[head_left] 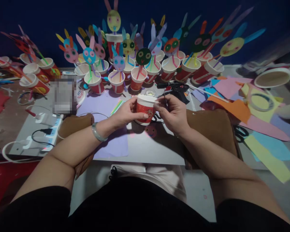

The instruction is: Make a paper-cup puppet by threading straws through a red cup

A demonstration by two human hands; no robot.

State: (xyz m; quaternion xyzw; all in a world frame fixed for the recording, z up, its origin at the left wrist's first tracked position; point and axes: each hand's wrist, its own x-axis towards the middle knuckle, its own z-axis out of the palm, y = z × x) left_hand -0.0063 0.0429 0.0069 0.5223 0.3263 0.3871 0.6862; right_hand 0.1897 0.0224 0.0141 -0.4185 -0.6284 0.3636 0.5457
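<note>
A red paper cup point(146, 108) with a white rim stands tilted slightly between my hands, above the grey table. My left hand point(128, 112) is closed around its left side, thumb across the front. My right hand point(172, 111) is at the cup's right, its fingertips at the rim. A thin dark pen-like tool point(166, 100) sticks up from the right hand's fingers; its exact kind does not show. Below the cup lies a small pink round paper face point(150, 131). Black scissor-like loops point(157, 118) show partly behind the cup.
Behind stand several paper cups point(118, 84) bearing paper rabbit heads on bent straws. Coloured paper scraps point(234, 104) and a tape roll point(260, 102) lie at right. Purple paper point(116, 146) is under my left arm. A power strip point(52, 133) with cables sits at left.
</note>
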